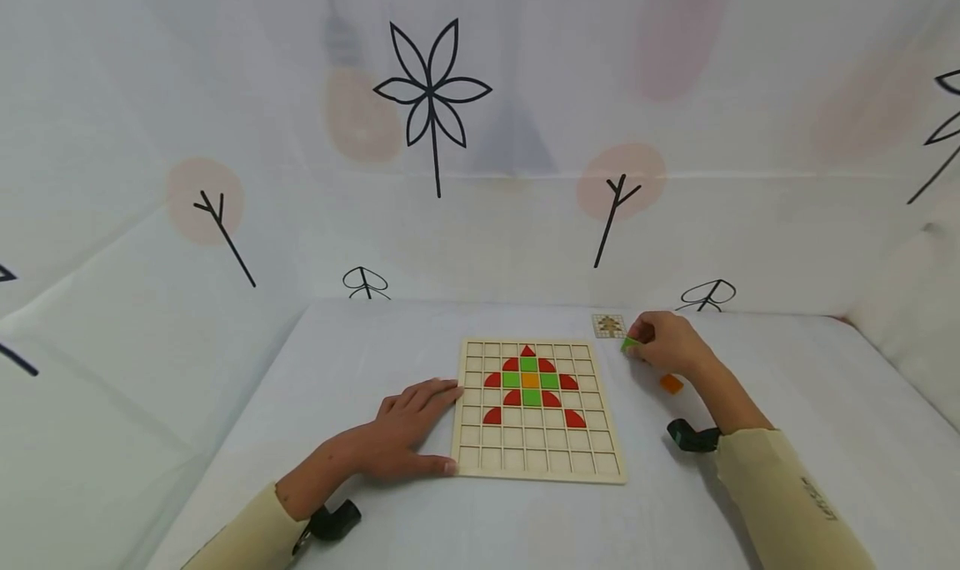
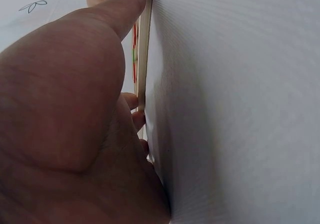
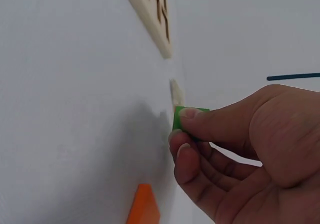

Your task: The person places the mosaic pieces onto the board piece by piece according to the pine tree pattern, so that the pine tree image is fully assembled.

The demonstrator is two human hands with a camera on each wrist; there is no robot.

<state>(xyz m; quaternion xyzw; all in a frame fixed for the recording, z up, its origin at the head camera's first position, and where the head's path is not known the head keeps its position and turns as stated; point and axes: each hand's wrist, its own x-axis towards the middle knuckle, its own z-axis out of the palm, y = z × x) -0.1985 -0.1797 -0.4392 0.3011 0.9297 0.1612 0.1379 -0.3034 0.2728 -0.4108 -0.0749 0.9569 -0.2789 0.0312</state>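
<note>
A pale wooden grid board (image 1: 533,462) lies on the white table. Set in its cells are red quarter-round pieces (image 1: 575,419), a red triangle (image 1: 528,351), several green squares (image 1: 532,397) and one orange square (image 1: 530,380). My left hand (image 1: 405,428) rests along the board's left edge, fingers extended, with fingertips and thumb touching the rim. Off the board's upper right, my right hand (image 1: 667,342) pinches a green square tile (image 3: 177,118) between thumb and fingers above the cloth. Below that hand lies a loose orange tile (image 1: 671,383).
A small pattern card (image 1: 608,326) with a tree-like figure lies behind the board, left of my right hand. Dark wrist devices (image 1: 692,437) sit at both wrists. White cloth walls with drawn plants (image 1: 431,92) enclose the table at the back and sides.
</note>
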